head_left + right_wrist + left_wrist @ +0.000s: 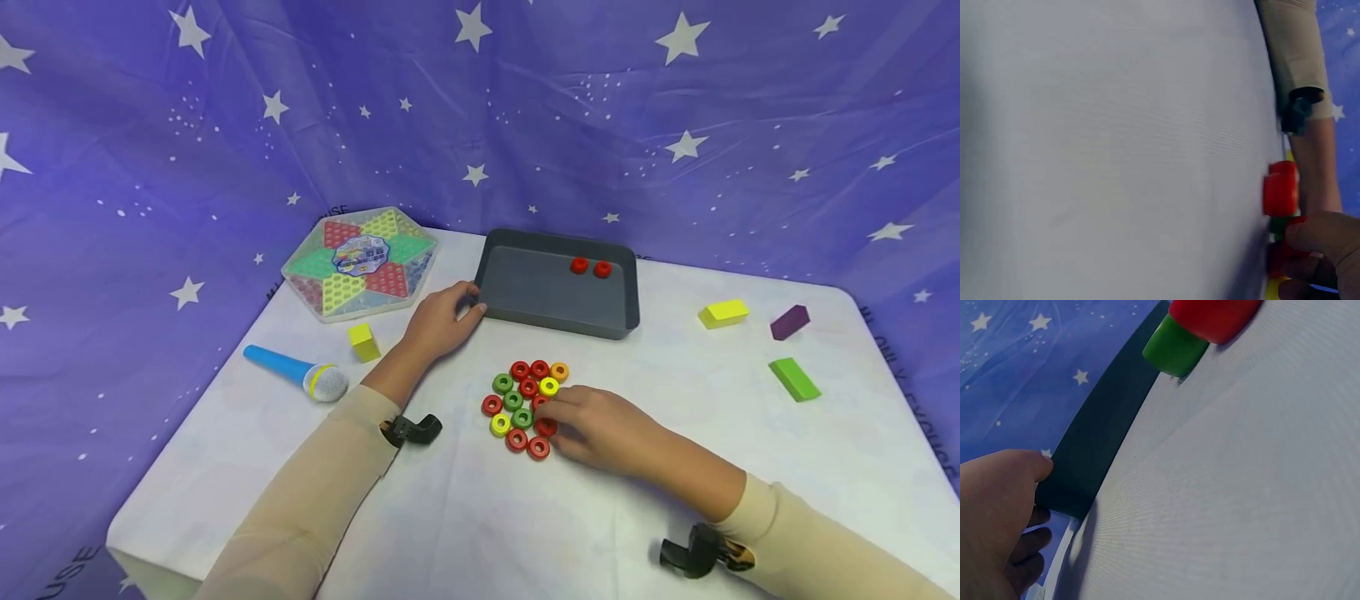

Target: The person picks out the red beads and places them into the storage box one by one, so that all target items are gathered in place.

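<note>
The gray tray sits far back on the table, a corner gripped by the left hand; nearer, the right hand pinches a red ring among others. A pickup, I'd say, wanting a clean lift next.

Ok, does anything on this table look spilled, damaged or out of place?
Nothing stands out. The tray sits upright with two red rings inside, and the other rings lie in a loose cluster before it. The microphone and green block lie at angles, but neither looks damaged.
</note>
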A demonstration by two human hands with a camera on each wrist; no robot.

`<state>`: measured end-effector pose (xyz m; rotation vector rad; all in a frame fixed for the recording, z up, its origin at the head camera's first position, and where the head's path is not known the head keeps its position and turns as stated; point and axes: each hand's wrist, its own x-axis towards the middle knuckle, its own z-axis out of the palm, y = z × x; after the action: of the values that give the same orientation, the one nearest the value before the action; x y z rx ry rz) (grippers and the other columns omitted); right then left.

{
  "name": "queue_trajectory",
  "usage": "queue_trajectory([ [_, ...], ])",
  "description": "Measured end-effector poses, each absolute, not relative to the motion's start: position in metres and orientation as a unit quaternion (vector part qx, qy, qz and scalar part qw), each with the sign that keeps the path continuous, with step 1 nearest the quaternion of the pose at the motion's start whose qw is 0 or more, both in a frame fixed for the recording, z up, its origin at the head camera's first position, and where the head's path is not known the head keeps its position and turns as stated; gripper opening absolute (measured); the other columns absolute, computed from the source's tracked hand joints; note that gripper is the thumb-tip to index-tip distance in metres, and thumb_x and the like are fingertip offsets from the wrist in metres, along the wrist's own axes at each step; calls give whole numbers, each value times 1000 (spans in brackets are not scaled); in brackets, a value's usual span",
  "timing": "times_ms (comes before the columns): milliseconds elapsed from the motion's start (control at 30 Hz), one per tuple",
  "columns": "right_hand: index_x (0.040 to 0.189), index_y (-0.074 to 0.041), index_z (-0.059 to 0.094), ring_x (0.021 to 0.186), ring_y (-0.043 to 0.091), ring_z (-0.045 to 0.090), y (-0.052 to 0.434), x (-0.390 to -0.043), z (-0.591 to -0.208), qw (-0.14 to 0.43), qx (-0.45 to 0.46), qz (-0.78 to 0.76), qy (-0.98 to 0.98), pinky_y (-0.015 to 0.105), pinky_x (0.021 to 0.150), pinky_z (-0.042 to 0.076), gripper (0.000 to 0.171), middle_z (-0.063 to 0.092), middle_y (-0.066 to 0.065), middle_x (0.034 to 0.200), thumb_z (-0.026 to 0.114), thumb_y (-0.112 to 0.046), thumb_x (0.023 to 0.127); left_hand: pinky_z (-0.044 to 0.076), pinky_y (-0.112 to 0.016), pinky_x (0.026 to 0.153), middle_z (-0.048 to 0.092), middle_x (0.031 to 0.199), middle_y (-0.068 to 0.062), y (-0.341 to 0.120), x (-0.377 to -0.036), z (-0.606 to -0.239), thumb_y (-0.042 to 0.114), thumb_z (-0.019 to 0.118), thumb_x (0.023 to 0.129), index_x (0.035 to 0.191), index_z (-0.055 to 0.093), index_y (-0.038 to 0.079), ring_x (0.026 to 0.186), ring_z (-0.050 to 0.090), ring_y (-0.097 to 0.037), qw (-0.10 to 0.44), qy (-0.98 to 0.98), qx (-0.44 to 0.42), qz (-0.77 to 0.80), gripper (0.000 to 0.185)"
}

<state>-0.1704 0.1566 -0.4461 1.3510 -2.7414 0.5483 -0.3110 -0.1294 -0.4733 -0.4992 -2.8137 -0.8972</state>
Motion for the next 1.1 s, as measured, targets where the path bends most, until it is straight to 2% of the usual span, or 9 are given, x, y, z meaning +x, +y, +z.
queue_trajectory([
  [100,116,-19,72,100,9,65,158,-177,-435,22,433,181,-883,35,90,58,29,69,-10,106,77,-20,87,49,-46,105,68,131,-4,-131,-311,-472,43,59,100,127,64,20,124,62,-27,71,-938,-163,-298,36],
  [233,118,-17,73,92,8,64,163,-194,-414,36,419,189,-887,33,83,58,32,68,-11,102,78,-18,86,49,-46,106,68,131,-4,-132,-310,-471,43,59,100,127,64,20,125,62,-27,69,-939,-161,-298,36],
  [367,120,-15,71,90,13,65,167,-222,-393,35,386,186,-903,34,77,57,34,69,-9,102,77,-18,86,49,-46,106,69,131,-4,-134,-310,-472,43,59,100,127,64,19,124,62,-27,66,-939,-159,-297,36],
  [567,117,-19,70,86,17,64,172,-272,-370,36,348,164,-922,35,72,54,31,70,-3,99,75,-23,86,49,-46,104,69,130,-4,-133,-312,-472,44,59,100,126,64,20,122,63,-28,64,-939,-160,-298,35],
  [700,116,-16,70,80,19,63,171,-302,-366,22,332,160,-929,35,68,52,29,71,-1,95,74,-22,88,50,-47,104,69,130,-4,-134,-312,-470,44,58,100,126,63,21,121,63,-28,65,-939,-164,-297,35],
  [933,122,-11,68,85,24,63,165,-344,-363,2,295,163,-941,41,77,56,34,70,6,97,72,-21,89,49,-46,105,68,130,-5,-134,-311,-468,43,58,101,128,63,20,123,62,-28,67,-939,-167,-294,36],
  [1100,122,-10,66,82,26,60,166,-368,-370,-11,274,147,-950,42,75,52,33,69,8,96,70,-22,91,49,-47,105,68,132,-6,-129,-309,-471,41,59,100,128,64,18,124,63,-29,67,-935,-169,-304,37],
])
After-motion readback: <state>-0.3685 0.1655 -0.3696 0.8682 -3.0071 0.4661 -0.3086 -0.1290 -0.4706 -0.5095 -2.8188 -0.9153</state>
